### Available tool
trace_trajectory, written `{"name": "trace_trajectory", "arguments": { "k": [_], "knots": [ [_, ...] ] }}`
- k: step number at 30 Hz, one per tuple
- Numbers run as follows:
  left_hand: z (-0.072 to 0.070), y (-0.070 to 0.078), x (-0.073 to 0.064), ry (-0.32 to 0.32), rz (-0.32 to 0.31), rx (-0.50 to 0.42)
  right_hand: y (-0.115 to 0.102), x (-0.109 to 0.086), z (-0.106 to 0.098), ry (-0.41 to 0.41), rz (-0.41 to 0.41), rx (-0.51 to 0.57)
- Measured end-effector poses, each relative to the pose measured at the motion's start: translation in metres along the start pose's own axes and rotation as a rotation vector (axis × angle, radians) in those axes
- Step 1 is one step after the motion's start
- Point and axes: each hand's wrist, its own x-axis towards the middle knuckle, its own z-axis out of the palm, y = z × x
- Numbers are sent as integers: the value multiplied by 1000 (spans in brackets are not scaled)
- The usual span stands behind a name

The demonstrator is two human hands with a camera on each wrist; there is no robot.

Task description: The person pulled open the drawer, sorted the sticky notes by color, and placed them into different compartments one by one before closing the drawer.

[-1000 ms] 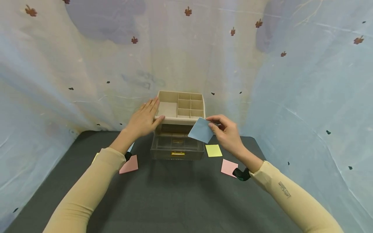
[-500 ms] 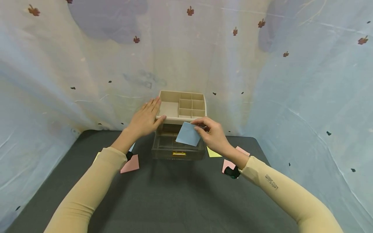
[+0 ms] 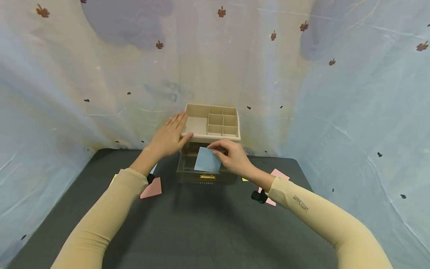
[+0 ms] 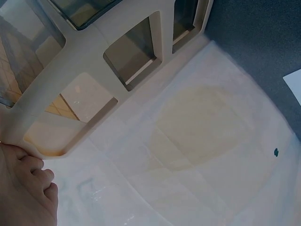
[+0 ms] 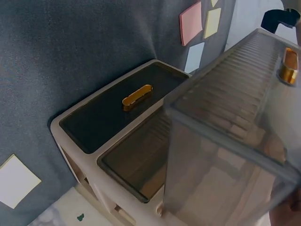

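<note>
A cream desktop organizer [image 3: 215, 138] with a compartmented top stands at the table's far side. Its smoky see-through drawer [image 3: 184, 177], with a gold handle [image 3: 207, 177], is pulled out toward me. My left hand [image 3: 169, 136] rests against the organizer's left upper edge, fingers fairly straight and thumb at the front rim. In the left wrist view, that hand [image 4: 28, 188] meets the organizer's side at a corner. My right hand [image 3: 233, 157] pinches a blue sticky note [image 3: 207, 160] by its upper right part, over the drawer. The right wrist view shows another gold-handled drawer [image 5: 108, 113], closed, below the pulled-out one.
On the dark table [image 3: 201, 231], a pink note [image 3: 151, 188], a blue note [image 3: 153, 168] and a yellow note [image 3: 113, 180] lie left of the organizer. More pink [image 3: 279, 174] and yellow [image 3: 244, 179] notes lie right. A patterned cloth [image 3: 215, 67] hangs behind.
My right hand has carried the blue sticky note leftward and slightly down, from the organizer's right front corner to over the pulled-out drawer. My left hand keeps its place on the organizer.
</note>
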Motion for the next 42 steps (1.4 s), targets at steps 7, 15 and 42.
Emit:
{"name": "trace_trajectory", "arguments": {
  "k": [7,15,42],
  "knots": [
    [2,-1,1,4,2,-10,-3,9,8,-91,36,-31],
    [-1,-1,2,-6,1,-14,-1,17,18,-208,58,1],
    [-2,1,0,1,2,-16,14,42,35,-449,160,-34]
  ]
}}
